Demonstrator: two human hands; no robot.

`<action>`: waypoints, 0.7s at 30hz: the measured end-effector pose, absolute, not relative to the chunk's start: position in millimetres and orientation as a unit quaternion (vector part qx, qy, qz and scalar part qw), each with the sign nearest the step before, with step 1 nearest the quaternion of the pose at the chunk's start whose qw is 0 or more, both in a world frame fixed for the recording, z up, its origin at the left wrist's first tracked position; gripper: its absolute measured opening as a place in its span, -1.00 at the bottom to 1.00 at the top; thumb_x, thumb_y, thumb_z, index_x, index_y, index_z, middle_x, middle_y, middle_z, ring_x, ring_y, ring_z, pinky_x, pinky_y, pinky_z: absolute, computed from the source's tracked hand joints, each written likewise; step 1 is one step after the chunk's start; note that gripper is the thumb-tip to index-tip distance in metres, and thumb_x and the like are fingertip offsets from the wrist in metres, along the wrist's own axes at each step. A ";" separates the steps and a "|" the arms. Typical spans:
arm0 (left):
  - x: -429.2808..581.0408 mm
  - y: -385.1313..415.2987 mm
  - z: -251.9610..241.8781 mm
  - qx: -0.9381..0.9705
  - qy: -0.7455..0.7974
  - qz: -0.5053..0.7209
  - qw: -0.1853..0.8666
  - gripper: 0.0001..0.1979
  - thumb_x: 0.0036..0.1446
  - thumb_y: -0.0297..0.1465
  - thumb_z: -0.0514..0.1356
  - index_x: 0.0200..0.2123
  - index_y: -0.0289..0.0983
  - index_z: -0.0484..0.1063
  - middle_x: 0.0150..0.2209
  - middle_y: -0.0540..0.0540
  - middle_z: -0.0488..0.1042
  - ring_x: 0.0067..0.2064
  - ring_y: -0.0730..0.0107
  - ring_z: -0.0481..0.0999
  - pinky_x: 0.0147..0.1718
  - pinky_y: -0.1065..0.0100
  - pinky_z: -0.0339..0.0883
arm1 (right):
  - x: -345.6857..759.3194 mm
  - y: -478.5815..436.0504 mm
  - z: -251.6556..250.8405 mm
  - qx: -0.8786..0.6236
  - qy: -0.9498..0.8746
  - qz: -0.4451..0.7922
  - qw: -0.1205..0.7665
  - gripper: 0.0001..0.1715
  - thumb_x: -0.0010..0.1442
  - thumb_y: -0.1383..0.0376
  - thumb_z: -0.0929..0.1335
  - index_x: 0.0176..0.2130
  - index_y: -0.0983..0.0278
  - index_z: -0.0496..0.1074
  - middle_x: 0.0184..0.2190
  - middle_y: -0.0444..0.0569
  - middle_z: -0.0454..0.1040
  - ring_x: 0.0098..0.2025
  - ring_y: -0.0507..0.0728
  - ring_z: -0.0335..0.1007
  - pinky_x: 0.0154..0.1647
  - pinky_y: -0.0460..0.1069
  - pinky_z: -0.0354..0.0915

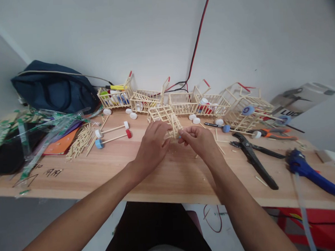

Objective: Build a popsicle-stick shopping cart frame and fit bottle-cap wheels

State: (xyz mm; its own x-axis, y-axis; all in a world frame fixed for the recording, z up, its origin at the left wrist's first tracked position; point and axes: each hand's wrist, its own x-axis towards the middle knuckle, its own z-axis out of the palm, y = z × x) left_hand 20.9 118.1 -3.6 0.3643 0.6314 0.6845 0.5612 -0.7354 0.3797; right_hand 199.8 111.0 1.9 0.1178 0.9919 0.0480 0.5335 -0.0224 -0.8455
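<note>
A small cart frame of wooden sticks (162,112) is tilted up in the middle of the table, with the finished-looking stick carts behind it. Fingers of my left hand (153,143) curl round its near left side, with the thumb low beside it. At its near right corner, my right hand (197,137) pinches with thumb and forefinger; the exact stick between the fingertips is partly hidden. Several stick carts with red-tipped handles stand along the wall, among them one cart (181,103) just behind the frame and one (115,98) filled with coloured caps.
Wheeled axles (113,138) and a pile of cut sticks (80,142) lie left, near a blue bag (57,86) and plastic wrappers (48,137). To the right are black-handled cutters (253,158), orange-handled pliers (277,133), a blue glue gun (313,174) and a box (301,99).
</note>
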 end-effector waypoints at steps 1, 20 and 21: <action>20.9 118.3 -3.6 0.825 0.361 0.434 0.041 -0.71 0.04 -0.61 0.15 -0.15 -0.23 0.30 -0.15 -0.10 0.41 -0.04 0.22 0.36 -0.04 0.18 0.31 | 200.5 111.0 3.0 -0.646 -0.593 0.304 0.373 -0.68 0.14 0.09 0.32 -0.44 0.29 0.45 -0.54 -0.05 0.55 -0.56 0.01 0.34 -0.47 -0.08 0.21; 17.9 115.3 -5.0 0.821 0.392 0.415 0.024 -0.91 0.12 -0.45 0.21 -0.31 -0.23 0.32 -0.29 -0.05 0.43 -0.16 0.24 0.32 -0.10 0.18 0.23 | 217.3 117.6 8.7 -0.571 -0.637 0.406 0.320 -0.57 0.14 0.06 0.33 -0.59 0.27 0.40 -0.65 -0.13 0.40 -0.62 -0.04 0.20 -0.54 -0.10 0.08; 18.1 115.2 -5.0 0.823 0.393 0.410 0.022 -0.92 0.12 -0.44 0.21 -0.31 -0.23 0.32 -0.28 -0.05 0.44 -0.16 0.24 0.33 -0.09 0.17 0.22 | 216.8 116.5 7.8 -0.568 -0.631 0.420 0.320 -0.56 0.14 0.05 0.33 -0.60 0.28 0.39 -0.65 -0.12 0.40 -0.62 -0.05 0.19 -0.56 -0.11 0.08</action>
